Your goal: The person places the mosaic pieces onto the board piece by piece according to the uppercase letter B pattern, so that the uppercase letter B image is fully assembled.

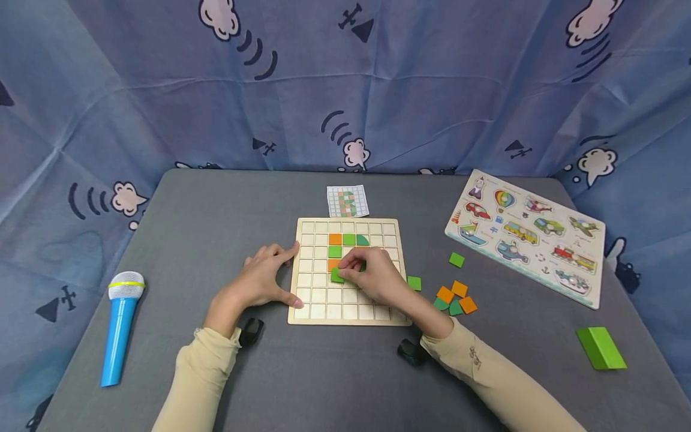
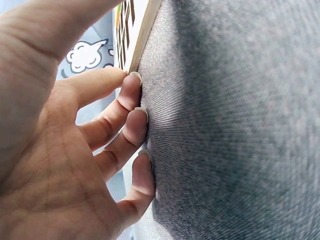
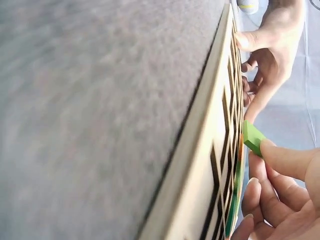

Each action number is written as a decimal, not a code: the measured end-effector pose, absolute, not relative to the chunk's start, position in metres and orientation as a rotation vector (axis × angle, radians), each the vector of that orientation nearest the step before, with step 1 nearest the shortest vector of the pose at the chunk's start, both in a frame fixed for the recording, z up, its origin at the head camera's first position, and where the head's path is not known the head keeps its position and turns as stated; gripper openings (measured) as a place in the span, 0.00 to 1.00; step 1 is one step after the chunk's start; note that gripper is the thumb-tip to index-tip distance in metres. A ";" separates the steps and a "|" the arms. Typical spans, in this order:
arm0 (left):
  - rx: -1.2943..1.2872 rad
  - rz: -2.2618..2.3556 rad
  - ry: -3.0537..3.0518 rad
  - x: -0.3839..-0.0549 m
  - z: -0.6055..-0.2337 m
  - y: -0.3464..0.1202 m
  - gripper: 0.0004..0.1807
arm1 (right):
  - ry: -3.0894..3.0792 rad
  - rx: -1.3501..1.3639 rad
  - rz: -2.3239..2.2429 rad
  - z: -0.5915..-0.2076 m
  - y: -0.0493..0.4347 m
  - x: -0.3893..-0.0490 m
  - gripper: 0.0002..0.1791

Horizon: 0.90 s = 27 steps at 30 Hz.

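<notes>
A wooden grid board (image 1: pixel 318 312) lies flat in the middle of the table. Orange and green tiles sit in its upper cells, among them a dark green rounded tile (image 1: pixel 362 240). My right hand (image 1: pixel 375 277) pinches a green square tile (image 3: pixel 253 137) between thumb and fingers, tilted close over the board just below an orange tile (image 1: pixel 332 264). Its other fingers curl loosely in the right wrist view. With thumb and index finger spread apart, my left hand (image 1: pixel 261 279) touches the board's left edge. The remaining left fingers (image 2: pixel 136 127) rest on the table beside it.
Behind the board lies a printed pattern card (image 1: pixel 347 201). Loose orange tiles (image 1: pixel 467 305) and green tiles (image 1: pixel 456 260) are scattered to the right. A vehicle puzzle board (image 1: pixel 526 240) lies at back right, a green block (image 1: pixel 601 348) at right, a toy microphone (image 1: pixel 122 327) at left.
</notes>
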<state>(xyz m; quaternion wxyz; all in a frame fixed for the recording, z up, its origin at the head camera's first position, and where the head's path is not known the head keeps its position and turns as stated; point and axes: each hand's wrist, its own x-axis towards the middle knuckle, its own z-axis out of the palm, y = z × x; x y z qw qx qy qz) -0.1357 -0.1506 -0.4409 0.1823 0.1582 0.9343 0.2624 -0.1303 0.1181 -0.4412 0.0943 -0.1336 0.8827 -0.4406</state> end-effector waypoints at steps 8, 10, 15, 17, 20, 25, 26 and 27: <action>0.447 0.733 2.632 -0.135 -0.441 -0.149 0.69 | 2.642 -0.403 -1.206 -0.442 0.108 -0.129 0.03; 0.446 0.732 2.632 -0.135 -0.441 -0.149 0.69 | 2.663 -0.412 -1.185 -0.442 0.107 -0.128 0.04; 0.446 0.735 2.633 -0.136 -0.441 -0.149 0.69 | 2.768 -0.464 -1.109 -0.442 0.105 -0.127 0.06; 0.453 0.733 2.639 -0.136 -0.441 -0.149 0.69 | 2.799 -0.479 -1.084 -0.442 0.104 -0.127 0.06; 0.461 0.739 2.644 -0.136 -0.441 -0.149 0.69 | 2.817 -0.481 -1.063 -0.441 0.104 -0.126 0.07; 0.453 0.746 2.642 -0.136 -0.442 -0.151 0.69 | 2.809 -0.457 -1.048 -0.439 0.109 -0.124 0.07; 0.451 0.746 2.643 -0.136 -0.442 -0.151 0.69 | 2.804 -0.458 -1.050 -0.439 0.111 -0.124 0.07; 0.451 0.745 2.644 -0.136 -0.442 -0.151 0.69 | 2.801 -0.456 -1.052 -0.439 0.114 -0.123 0.07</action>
